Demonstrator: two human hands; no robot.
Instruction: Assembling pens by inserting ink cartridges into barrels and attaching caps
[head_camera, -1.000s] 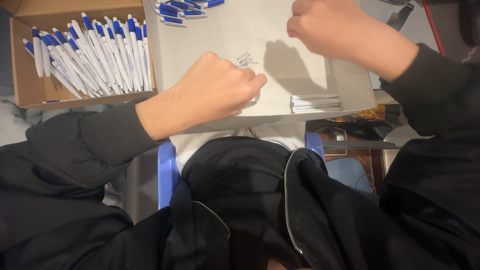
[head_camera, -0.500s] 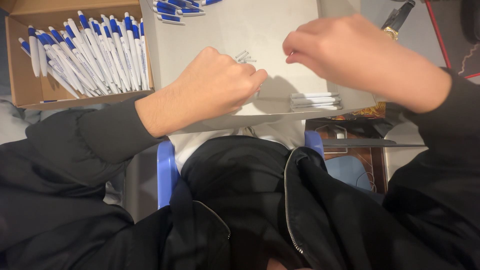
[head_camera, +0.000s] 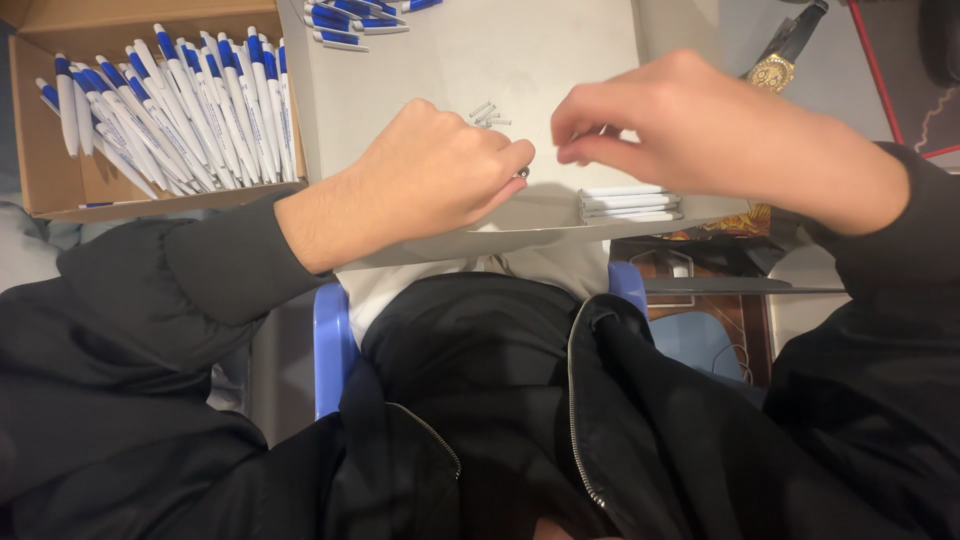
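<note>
My left hand (head_camera: 430, 180) rests as a fist on a grey board (head_camera: 560, 60), and a small dark tip of a pen part (head_camera: 522, 172) pokes out between its fingers. My right hand (head_camera: 700, 135) hovers just right of it, thumb and fingers pinched together close to that tip. Whether the pinch holds anything is hidden. Several tiny metal springs (head_camera: 490, 113) lie on the board just above my left hand. A short stack of white pen barrels (head_camera: 630, 203) sits under my right hand at the board's near edge.
A cardboard box (head_camera: 40, 170) at the left holds several white-and-blue pens (head_camera: 180, 100). More blue-and-white pens (head_camera: 350, 20) lie at the board's far edge. A blue chair edge (head_camera: 330, 345) and my black jacket fill the foreground. Clutter sits at the right.
My right hand has come down and to the left from the far right of the board, ending close to my left fist. My left hand has hardly moved.
</note>
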